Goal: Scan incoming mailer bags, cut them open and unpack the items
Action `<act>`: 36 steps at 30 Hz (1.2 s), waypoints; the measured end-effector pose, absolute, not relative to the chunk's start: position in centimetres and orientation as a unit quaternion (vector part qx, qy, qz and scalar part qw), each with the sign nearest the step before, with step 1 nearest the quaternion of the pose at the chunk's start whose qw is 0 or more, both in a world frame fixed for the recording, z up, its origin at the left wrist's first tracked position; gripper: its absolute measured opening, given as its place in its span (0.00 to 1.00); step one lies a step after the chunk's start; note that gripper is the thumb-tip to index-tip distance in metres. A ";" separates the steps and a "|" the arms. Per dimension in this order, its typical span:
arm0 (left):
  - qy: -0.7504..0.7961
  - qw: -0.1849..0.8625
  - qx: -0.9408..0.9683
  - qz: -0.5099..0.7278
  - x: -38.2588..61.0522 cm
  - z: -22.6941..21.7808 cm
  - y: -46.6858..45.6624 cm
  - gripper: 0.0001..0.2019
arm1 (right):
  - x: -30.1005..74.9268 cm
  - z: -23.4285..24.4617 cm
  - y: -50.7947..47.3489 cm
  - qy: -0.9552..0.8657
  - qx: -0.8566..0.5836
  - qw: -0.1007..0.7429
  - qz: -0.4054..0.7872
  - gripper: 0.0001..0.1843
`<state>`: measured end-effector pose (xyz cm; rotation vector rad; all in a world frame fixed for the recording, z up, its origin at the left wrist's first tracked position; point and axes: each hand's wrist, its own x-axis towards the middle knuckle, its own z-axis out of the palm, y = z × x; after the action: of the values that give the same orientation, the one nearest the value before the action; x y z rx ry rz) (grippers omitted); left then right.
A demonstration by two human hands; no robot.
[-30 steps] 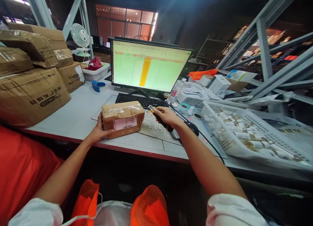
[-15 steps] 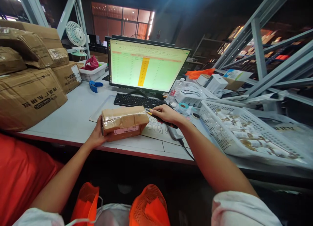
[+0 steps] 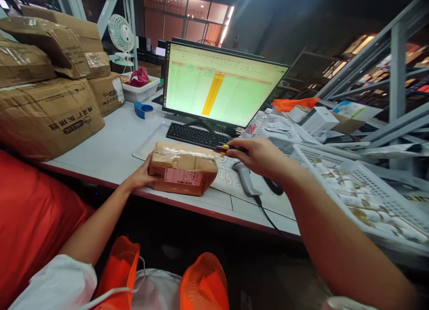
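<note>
A taped cardboard box (image 3: 182,187) with a white label on its near side rests close to the desk's front edge. My left hand (image 3: 139,175) grips its left end, the fingers partly hidden behind it. In my right hand (image 3: 261,153) is a utility knife (image 3: 225,148), dark with a yellow part near the tip. The knife is held above the desk mat, just right of the box's top and apart from it. Below my right hand lies a grey barcode scanner (image 3: 245,179) with its cable, and a dark mouse (image 3: 273,185) is partly covered by my wrist.
Behind the box stand a black keyboard (image 3: 197,134) and a lit monitor (image 3: 197,86). Large cartons (image 3: 50,113) are stacked at the left, near a blue tape holder (image 3: 143,109). At the right, a white basket (image 3: 308,167) holds several small white rolled items.
My right hand with the knife has moved right and away from the box's right end. The view has swung left, and the box's labelled side now faces me more.
</note>
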<state>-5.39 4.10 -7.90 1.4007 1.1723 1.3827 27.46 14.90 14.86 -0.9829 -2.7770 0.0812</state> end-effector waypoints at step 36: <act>0.557 -0.062 0.799 0.220 2.0 7.0 2.1 0.21 | 29.3 -1.3 16.2 -0.849 -0.524 -0.053 -0.047 0.26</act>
<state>2.03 2.14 7.04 2.6130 1.8210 0.7182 29.27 16.21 -1.26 -1.7050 -2.7604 -0.1526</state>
